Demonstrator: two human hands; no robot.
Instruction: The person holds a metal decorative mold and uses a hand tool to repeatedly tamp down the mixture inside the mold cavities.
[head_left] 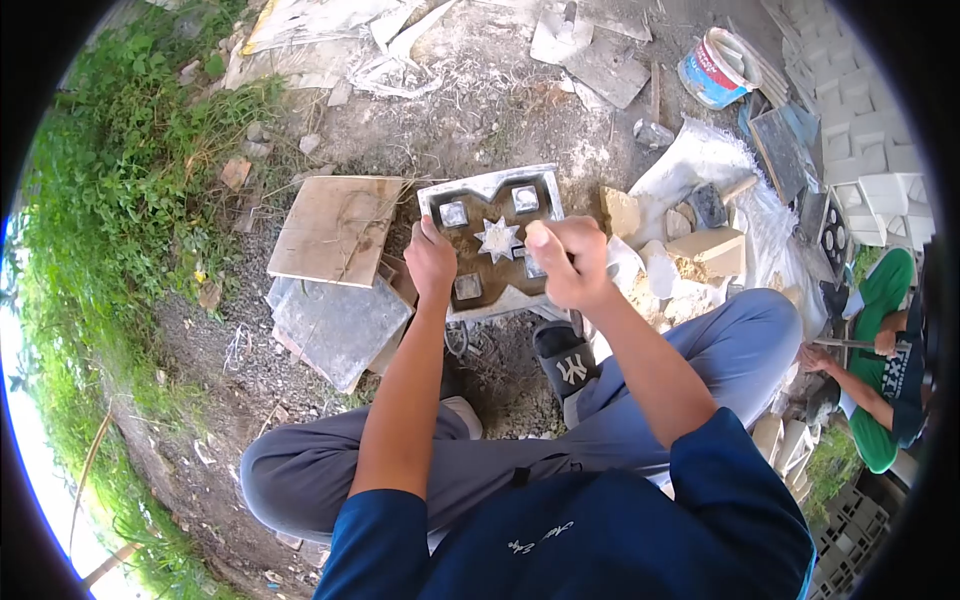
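Note:
A square grey mould [490, 185] lies on the ground before me. It has a raised rim, a star-shaped block [497, 240] in the middle and small square blocks [453, 214] near its corners; brownish material covers its floor. My left hand [432, 262] is closed on the mould's left edge. Over the right edge, my right hand [575, 262] is held in a fist with the thumb uppermost. What it grips is mostly hidden by the fingers, and I cannot make it out.
Left of the mould, a wooden board [335, 230] rests on stacked grey slabs [340, 325]. Broken block pieces [710, 250] and white sacking [695, 165] lie to the right. A paint bucket [715, 70] stands behind. Another person [885, 370] works at far right.

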